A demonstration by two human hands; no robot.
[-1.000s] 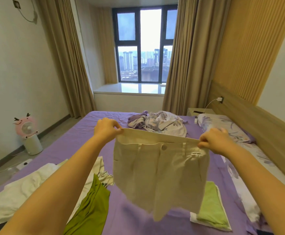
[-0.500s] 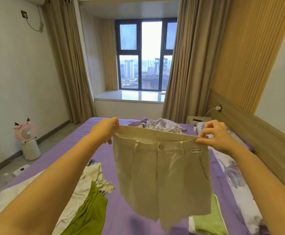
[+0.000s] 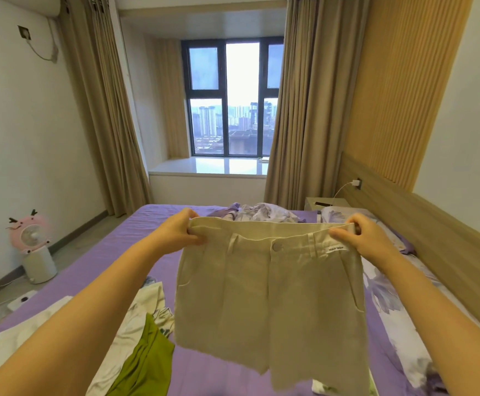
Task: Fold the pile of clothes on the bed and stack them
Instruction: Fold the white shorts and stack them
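Fingers of our left hand (image 3: 180, 232) and right hand (image 3: 361, 238) pinch the beige shorts (image 3: 270, 298) by the waistband corners, hanging over the bed (image 3: 158, 221). Hems probably brush unfolded clothes (image 3: 135, 332) below; lowering carelessly risks bunching, crooked folds.

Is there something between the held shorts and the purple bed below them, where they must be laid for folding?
Nothing visible. Both hands, left and right, grip the shorts above bare purple sheet; the green garment lies to the left.
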